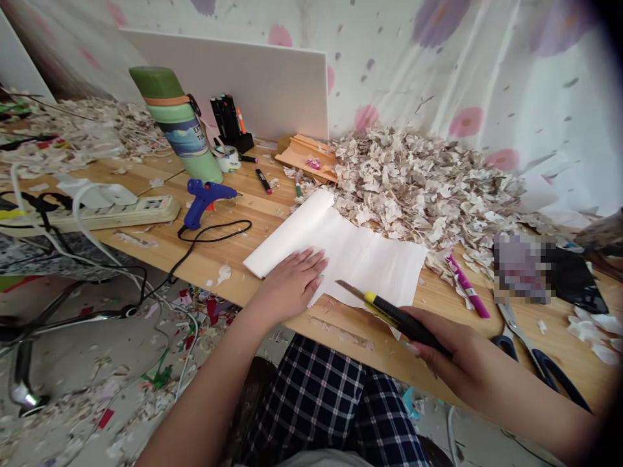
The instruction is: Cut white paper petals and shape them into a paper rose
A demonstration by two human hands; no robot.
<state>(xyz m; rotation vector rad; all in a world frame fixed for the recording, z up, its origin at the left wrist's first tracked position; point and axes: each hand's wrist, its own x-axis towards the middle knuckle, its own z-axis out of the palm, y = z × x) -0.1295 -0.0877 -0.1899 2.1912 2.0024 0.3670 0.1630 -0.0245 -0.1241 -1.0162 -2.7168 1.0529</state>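
Note:
A white paper roll (292,233) lies on the wooden table with a loose sheet (374,263) spread out to its right. My left hand (294,282) rests flat on the paper beside the roll, fingers spread a little and holding nothing. In my right hand (440,344) is a black and yellow utility knife (399,318), its blade out and pointing left above the sheet's near edge. Whether the blade touches the paper cannot be made out.
Paper scraps (413,181) are heaped behind the sheet. Scissors (523,337), a purple marker (467,285) and a black phone (574,279) lie right. Leftward are a blue glue gun (204,201), a green bottle (182,130) and a power strip (131,211) with cords.

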